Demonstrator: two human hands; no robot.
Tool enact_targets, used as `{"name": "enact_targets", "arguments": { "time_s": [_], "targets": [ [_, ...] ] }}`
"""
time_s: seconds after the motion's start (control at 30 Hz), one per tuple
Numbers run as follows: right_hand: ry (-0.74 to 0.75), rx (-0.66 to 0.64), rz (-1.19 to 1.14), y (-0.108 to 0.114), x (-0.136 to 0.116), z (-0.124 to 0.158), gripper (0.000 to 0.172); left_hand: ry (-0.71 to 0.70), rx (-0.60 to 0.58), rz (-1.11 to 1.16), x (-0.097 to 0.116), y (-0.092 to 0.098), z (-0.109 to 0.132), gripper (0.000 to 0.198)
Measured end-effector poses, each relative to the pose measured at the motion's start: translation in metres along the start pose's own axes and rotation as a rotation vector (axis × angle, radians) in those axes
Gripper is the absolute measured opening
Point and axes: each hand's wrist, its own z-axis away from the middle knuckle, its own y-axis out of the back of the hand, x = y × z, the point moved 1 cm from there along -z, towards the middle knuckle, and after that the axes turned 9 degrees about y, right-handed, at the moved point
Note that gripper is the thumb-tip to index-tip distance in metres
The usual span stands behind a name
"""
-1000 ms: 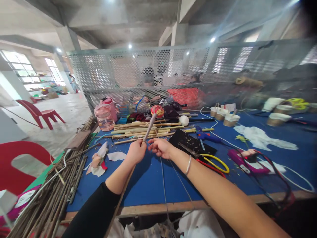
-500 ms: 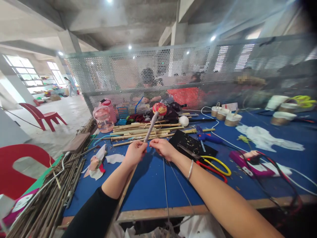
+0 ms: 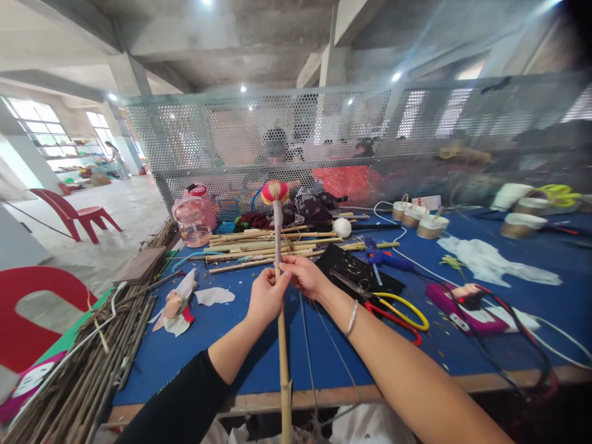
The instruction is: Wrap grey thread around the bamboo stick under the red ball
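My left hand (image 3: 265,297) is closed around a bamboo stick (image 3: 283,357), which stands nearly upright in front of me, its lower end running past the table edge. A red and yellow ball (image 3: 275,192) tops the stick. Below the ball, grey yarn wrapping (image 3: 277,231) covers the upper length down to my hands. My right hand (image 3: 303,275), with a silver bangle at the wrist, pinches at the stick just above my left thumb. Grey yarn (image 3: 307,345) runs from beneath the right hand toward my lap; the exact pinch point is partly hidden by the fingers.
Several bamboo sticks (image 3: 250,250) lie behind my hands beside a white ball (image 3: 341,227). Scissors (image 3: 402,311), a blue glue gun (image 3: 391,258) and a purple power strip (image 3: 446,305) sit to the right. Bundled twigs (image 3: 115,345) line the left edge. A perforated screen (image 3: 208,135) stands behind.
The stick has swung from leaning right to nearly upright, its ball turning and moving left. My left hand has shifted slightly right and now meets my right hand at the stick.
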Motion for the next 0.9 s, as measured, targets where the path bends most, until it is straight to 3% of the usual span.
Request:
{"name": "enact_targets", "arguments": {
  "time_s": [0.1, 0.23, 0.33, 0.4, 0.47, 0.57, 0.73, 0.9],
  "targets": [
    [-0.004, 0.025, 0.005, 0.002, -0.001, -0.002, 0.025, 0.016, 0.042, -0.077, 0.001, 0.008, -0.003, 0.037],
    [-0.058, -0.159, -0.087, 0.009, -0.006, -0.002, 0.032, 0.061, -0.177, 0.112, 0.003, 0.009, -0.003, 0.037],
    [-0.039, -0.150, -0.037, 0.011, -0.006, -0.002, 0.032, 0.109, -0.292, 0.126, 0.002, 0.008, -0.002, 0.040],
    [-0.041, -0.091, 0.050, 0.010, -0.003, -0.002, 0.030, 0.121, -0.257, -0.022, 0.002, 0.010, -0.002, 0.039],
    [-0.041, -0.036, 0.134, 0.007, -0.001, -0.003, 0.029, 0.097, -0.129, -0.195, 0.002, 0.013, -0.004, 0.036],
    [-0.005, -0.028, 0.160, 0.007, -0.001, -0.004, 0.029, 0.066, -0.016, -0.249, 0.006, 0.016, -0.005, 0.034],
    [0.011, -0.186, -0.034, 0.014, -0.009, -0.003, 0.034, 0.029, -0.201, 0.016, 0.009, 0.011, -0.001, 0.038],
    [0.008, -0.135, -0.037, 0.012, -0.009, -0.001, 0.033, 0.063, -0.284, 0.020, 0.007, 0.008, 0.003, 0.040]
  ]
}}
